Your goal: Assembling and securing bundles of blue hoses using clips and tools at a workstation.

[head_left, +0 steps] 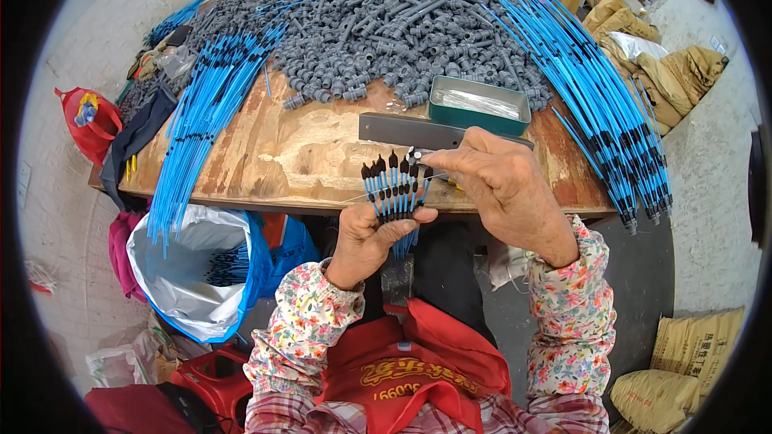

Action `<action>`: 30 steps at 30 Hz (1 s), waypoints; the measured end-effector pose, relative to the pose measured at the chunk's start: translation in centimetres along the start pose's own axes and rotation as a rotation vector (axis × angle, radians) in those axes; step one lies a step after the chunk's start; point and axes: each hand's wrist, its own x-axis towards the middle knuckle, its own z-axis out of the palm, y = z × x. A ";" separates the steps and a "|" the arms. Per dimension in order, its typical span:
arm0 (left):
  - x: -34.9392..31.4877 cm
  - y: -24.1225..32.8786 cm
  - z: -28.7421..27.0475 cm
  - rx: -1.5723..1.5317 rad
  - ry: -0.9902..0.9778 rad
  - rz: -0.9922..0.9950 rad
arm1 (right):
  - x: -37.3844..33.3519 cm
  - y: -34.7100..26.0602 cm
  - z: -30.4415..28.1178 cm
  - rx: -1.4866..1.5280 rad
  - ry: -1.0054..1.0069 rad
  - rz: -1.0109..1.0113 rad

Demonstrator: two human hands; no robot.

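Note:
My left hand (362,246) is closed round a fanned bunch of thin blue rods (394,206) with black tips, held upright just off the table's near edge. A thin pale wire or needle (355,199) crosses the bunch below the tips. My right hand (515,193) is at the bunch's right side, thumb and index finger pinched at a small silvery piece (414,155) by the black tips. Its exact kind is too small to tell. Beyond the right hand stands a green tin (481,118) of thin silvery pins or wires, beside a flat dark grey bar (410,129).
A large heap of grey plastic fittings (386,32) covers the far wooden table (301,145). Blue rods lie in bundles at left (205,104) and right (603,104), overhanging the edge. Below left is an open silver-lined bag (169,273). Tan sacks (683,76) line the right wall.

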 end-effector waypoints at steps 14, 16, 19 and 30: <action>0.0 -0.2 -0.3 -0.008 -0.019 -0.014 | 0.1 0.2 0.4 0.033 0.021 0.004; 0.0 -0.1 -0.2 -0.011 -0.015 -0.016 | 0.2 0.3 0.5 0.024 0.038 -0.001; -0.1 -0.1 -0.3 -0.014 -0.006 -0.019 | 0.4 -0.1 0.8 0.035 0.042 0.034; 0.0 -0.1 -0.4 -0.032 -0.022 -0.027 | 0.5 -0.4 2.3 0.107 0.173 0.089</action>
